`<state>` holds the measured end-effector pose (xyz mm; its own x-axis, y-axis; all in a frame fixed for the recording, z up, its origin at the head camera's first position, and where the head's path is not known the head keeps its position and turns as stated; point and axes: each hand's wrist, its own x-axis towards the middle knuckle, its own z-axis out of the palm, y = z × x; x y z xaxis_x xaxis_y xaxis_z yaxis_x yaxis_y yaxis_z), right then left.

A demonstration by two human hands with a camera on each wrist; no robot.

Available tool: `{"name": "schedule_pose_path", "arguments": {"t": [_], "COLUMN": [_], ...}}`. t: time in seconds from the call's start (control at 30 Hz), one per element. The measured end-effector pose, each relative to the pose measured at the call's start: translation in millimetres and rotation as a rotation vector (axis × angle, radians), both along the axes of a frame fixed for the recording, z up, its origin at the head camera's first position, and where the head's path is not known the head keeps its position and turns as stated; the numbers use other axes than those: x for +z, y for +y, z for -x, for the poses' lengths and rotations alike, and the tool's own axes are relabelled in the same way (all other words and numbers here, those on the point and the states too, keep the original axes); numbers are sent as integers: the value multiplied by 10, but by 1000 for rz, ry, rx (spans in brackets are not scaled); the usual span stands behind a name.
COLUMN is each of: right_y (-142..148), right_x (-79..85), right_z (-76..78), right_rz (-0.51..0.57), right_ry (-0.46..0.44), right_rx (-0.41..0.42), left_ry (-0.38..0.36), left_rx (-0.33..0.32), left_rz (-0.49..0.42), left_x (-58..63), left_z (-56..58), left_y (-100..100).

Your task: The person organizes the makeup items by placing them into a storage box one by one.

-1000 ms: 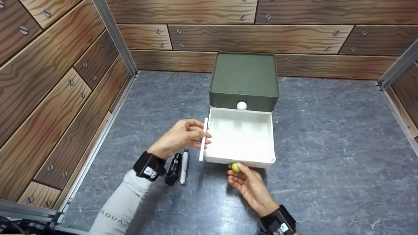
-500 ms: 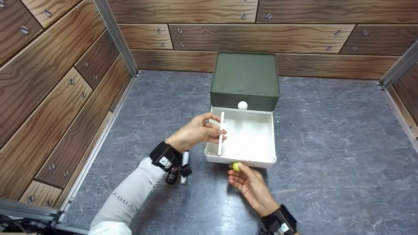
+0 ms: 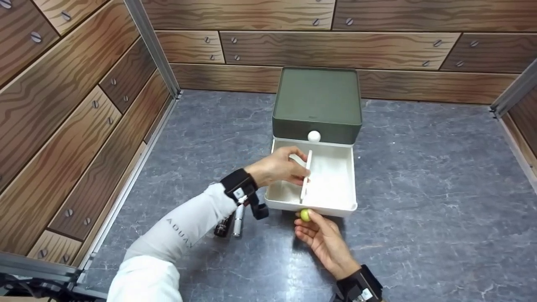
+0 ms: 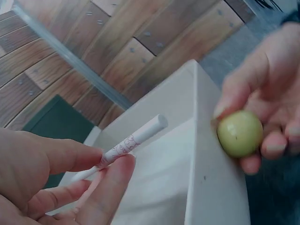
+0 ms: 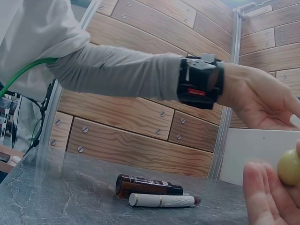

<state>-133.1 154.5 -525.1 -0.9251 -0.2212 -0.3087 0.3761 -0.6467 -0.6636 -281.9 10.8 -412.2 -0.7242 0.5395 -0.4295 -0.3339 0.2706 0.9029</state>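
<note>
My left hand (image 3: 285, 167) is over the pulled-out white drawer (image 3: 333, 180). Its thumb and fingertips pinch a slim white stick (image 4: 140, 136), which has a pinkish printed pattern and slants lengthwise above the drawer floor. In the head view the stick (image 3: 306, 176) overlaps the drawer's middle. At the drawer's front, my right hand (image 3: 325, 241) pinches the round yellow-green knob (image 4: 240, 133) between thumb and fingers, its other fingers loosely bent below. The drawer belongs to a dark green box (image 3: 316, 94), whose upper front carries a white knob (image 3: 314, 136).
Left of the drawer, a dark brown bottle (image 5: 145, 185) with a black cap lies on the grey marbled table (image 3: 428, 201). Beside it lies a white cosmetic tube (image 5: 164, 200). Wood-patterned walls (image 3: 335, 50) enclose the back and sides.
My left hand has carried the white stick rightward, from outside the drawer's left wall to above its middle. My right hand stays on the knob, and the drawer remains out.
</note>
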Motion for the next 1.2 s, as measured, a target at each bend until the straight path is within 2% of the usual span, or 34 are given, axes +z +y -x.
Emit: {"name": "schedule_pose_path", "arguments": {"t": [0.13,0.37,0.57,0.67,0.83,1.03,1.2], "right_y": [9,13,7,7,13,4,-3], "right_x": [-6,-5,-10,-11,-16,-15,-11], "right_z": [-5,-5,-18,-19,-9,-4,-5], "right_rz": [-1,-1,5,7,3,9,8], "right_ry": [8,11,-12,-9,10,10,14], "right_rx": [2,3,-12,-7,0,6,11], "left_ry": [29,66,200,236,251,222,238], "left_rx": [-26,-33,-76,-111,-163,-151,-168], "left_rz": [93,189,318,379,430,445,474], "left_x": [-27,-110,-125,-111,-79,-77,-89], "left_z": [20,48,70,72,80,108,122], "left_y": [132,326,420,445,489,531,527]}}
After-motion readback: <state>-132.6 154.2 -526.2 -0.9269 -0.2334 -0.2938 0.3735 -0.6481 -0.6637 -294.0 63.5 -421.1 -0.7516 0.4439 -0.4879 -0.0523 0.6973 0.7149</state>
